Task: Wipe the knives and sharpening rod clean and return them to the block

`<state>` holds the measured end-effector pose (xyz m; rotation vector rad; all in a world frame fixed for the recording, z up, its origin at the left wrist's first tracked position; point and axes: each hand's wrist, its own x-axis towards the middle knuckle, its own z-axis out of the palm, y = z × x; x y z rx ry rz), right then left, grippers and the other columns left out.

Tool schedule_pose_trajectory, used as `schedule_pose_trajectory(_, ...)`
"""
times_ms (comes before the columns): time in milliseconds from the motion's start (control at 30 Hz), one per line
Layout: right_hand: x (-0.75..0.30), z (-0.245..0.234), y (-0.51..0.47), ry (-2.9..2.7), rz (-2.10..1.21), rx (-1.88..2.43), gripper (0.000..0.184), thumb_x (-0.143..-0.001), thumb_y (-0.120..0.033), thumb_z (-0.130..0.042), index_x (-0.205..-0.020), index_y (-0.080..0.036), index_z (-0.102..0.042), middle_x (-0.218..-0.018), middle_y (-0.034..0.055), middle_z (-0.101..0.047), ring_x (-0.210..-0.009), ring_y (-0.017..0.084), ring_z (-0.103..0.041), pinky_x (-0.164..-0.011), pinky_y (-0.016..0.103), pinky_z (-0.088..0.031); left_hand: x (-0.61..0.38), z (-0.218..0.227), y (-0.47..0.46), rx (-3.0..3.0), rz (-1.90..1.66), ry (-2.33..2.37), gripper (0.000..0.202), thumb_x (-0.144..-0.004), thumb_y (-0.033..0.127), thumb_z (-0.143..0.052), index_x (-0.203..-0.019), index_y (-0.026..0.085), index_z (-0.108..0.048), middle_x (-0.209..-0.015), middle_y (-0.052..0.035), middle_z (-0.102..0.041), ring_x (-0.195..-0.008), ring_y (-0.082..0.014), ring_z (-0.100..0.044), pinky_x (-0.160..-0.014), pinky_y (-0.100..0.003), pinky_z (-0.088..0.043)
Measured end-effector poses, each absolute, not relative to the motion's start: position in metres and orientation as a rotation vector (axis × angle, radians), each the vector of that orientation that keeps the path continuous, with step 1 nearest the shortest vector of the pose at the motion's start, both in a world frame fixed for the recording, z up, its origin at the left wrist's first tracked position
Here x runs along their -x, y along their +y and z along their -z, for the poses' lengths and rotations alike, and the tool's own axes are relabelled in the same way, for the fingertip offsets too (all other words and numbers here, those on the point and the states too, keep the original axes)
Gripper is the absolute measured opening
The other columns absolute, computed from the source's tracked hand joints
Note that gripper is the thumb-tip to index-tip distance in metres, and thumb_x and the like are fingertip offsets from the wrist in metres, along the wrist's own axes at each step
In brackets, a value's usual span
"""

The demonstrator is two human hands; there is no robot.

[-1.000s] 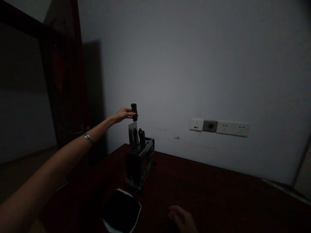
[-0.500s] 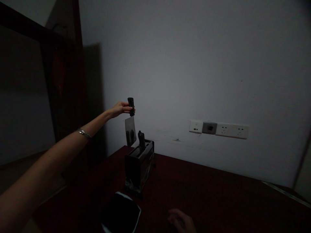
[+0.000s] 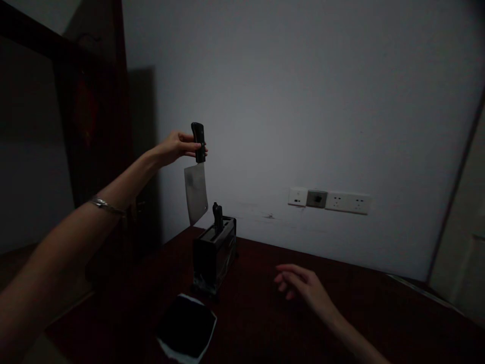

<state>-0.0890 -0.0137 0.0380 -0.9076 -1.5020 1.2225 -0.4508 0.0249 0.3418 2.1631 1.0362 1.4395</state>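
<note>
My left hand [image 3: 178, 147] grips a cleaver [image 3: 196, 192] by its black handle, with the broad steel blade hanging down. The blade is clear of the dark knife block [image 3: 214, 258], just above and left of it. Another black-handled tool [image 3: 217, 217] stands in a slot of the block. My right hand [image 3: 299, 283] hovers over the dark red table to the right of the block, fingers loosely bent and apart, holding nothing.
A black pad with a pale edge [image 3: 187, 323] lies on the table [image 3: 257, 313] in front of the block. Behind it, a grey wall carries a row of sockets [image 3: 329, 199]. A dark door frame [image 3: 125, 126] stands at the left.
My left hand has lifted the cleaver higher and slightly left, away from the block. My right hand has risen into view from the bottom edge.
</note>
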Motion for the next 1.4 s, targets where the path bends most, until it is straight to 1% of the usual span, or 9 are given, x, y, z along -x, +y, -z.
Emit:
schedule_pose_trajectory(200,0.067,-0.118,-0.041,-1.396,-1.367,0.891,0.03,-0.064,-0.035,-0.067,-0.085,-0.013,-0.066,-0.073,0.0103,-0.067,-0.055,0.016,-0.06,-0.044,0.026,-0.045,0.393,-0.325,-0.014,-2.202,-1.388,0.92,0.032,-0.064,0.024,-0.07,-0.089,0.005,-0.065,-0.087,-0.0136,-0.067,-0.082,-0.0248,-0.064,-0.082,-0.046,-0.048)
schedule_pose_trajectory(333,0.06,-0.153,-0.067,-1.378,-1.424,0.839,0.028,-0.068,-0.03,-0.065,-0.088,-0.011,-0.067,-0.073,0.0124,-0.067,-0.056,0.016,-0.06,-0.043,0.024,-0.045,0.349,-0.29,-0.025,-2.189,-1.253,0.869,0.031,-0.063,0.025,-0.071,-0.089,0.008,-0.065,-0.089,-0.0123,-0.068,-0.082,-0.0227,-0.064,-0.081,-0.043,-0.049)
schedule_pose_trajectory(433,0.058,-0.163,-0.083,-1.382,-1.471,0.787,0.026,-0.073,-0.028,-0.061,-0.09,-0.009,-0.066,-0.074,0.0121,-0.067,-0.057,0.015,-0.061,-0.046,0.022,-0.046,0.317,-0.257,-0.025,-2.138,-1.173,0.813,0.029,-0.062,0.022,-0.071,-0.087,0.009,-0.066,-0.09,-0.0108,-0.068,-0.084,-0.0203,-0.064,-0.083,-0.04,-0.048)
schedule_pose_trajectory(600,0.06,-0.148,-0.094,-1.28,-1.615,0.78,0.024,-0.077,-0.026,-0.055,-0.086,-0.006,-0.065,-0.07,0.0116,-0.068,-0.057,0.014,-0.063,-0.049,0.02,-0.048,0.267,-0.2,-0.019,-2.056,-1.07,0.726,0.025,-0.058,0.019,-0.072,-0.082,0.011,-0.066,-0.086,-0.0074,-0.069,-0.08,-0.017,-0.064,-0.079,-0.035,-0.049)
schedule_pose_trajectory(767,0.055,-0.12,-0.089,-1.118,-1.756,0.824,0.027,-0.079,-0.024,-0.048,-0.084,-0.003,-0.065,-0.071,0.015,-0.068,-0.059,0.015,-0.065,-0.054,0.022,-0.051,0.232,-0.158,-0.016,-2.122,-1.036,0.646,0.024,-0.062,0.022,-0.07,-0.084,0.012,-0.067,-0.086,-0.0054,-0.068,-0.079,-0.0161,-0.063,-0.075,-0.032,-0.05)
schedule_pose_trajectory(1000,0.05,-0.098,-0.086,-0.97,-1.844,0.803,0.04,-0.087,-0.028,-0.034,-0.089,0.001,-0.062,-0.074,0.0183,-0.069,-0.065,0.019,-0.067,-0.06,0.025,-0.052,0.206,-0.132,-0.019,-2.246,-1.128,0.579,0.022,-0.066,0.024,-0.068,-0.085,0.012,-0.067,-0.084,-0.004,-0.068,-0.079,-0.0168,-0.061,-0.074,-0.029,-0.048)
schedule_pose_trajectory(1200,0.051,-0.089,-0.079,-0.773,-1.851,0.751,0.04,-0.087,-0.031,-0.036,-0.092,0.003,-0.057,-0.083,0.0219,-0.068,-0.078,0.022,-0.067,-0.074,0.03,-0.051,0.199,-0.118,-0.017,-2.35,-1.202,0.551,0.017,-0.071,0.02,-0.063,-0.086,0.011,-0.067,-0.079,-0.0028,-0.068,-0.074,-0.015,-0.061,-0.068,-0.025,-0.048)
schedule_pose_trajectory(1300,0.05,-0.083,-0.071,-0.684,-1.844,0.729,0.036,-0.087,-0.032,-0.038,-0.092,-0.001,-0.055,-0.08,0.0193,-0.068,-0.078,0.022,-0.067,-0.078,0.033,-0.05,0.198,-0.107,-0.015,-2.398,-1.229,0.534,0.019,-0.074,0.018,-0.059,-0.09,0.012,-0.066,-0.081,-0.0031,-0.068,-0.073,-0.0144,-0.062,-0.067,-0.024,-0.049)
schedule_pose_trajectory(1400,0.048,-0.079,-0.063,-0.61,-1.842,0.672,0.031,-0.089,-0.03,-0.037,-0.087,-0.004,-0.055,-0.07,0.0134,-0.067,-0.069,0.02,-0.067,-0.076,0.034,-0.05,0.196,-0.094,-0.013,-2.489,-1.318,0.472,0.024,-0.077,0.017,-0.054,-0.1,0.014,-0.064,-0.092,-0.0057,-0.068,-0.082,-0.0151,-0.063,-0.074,-0.026,-0.05)
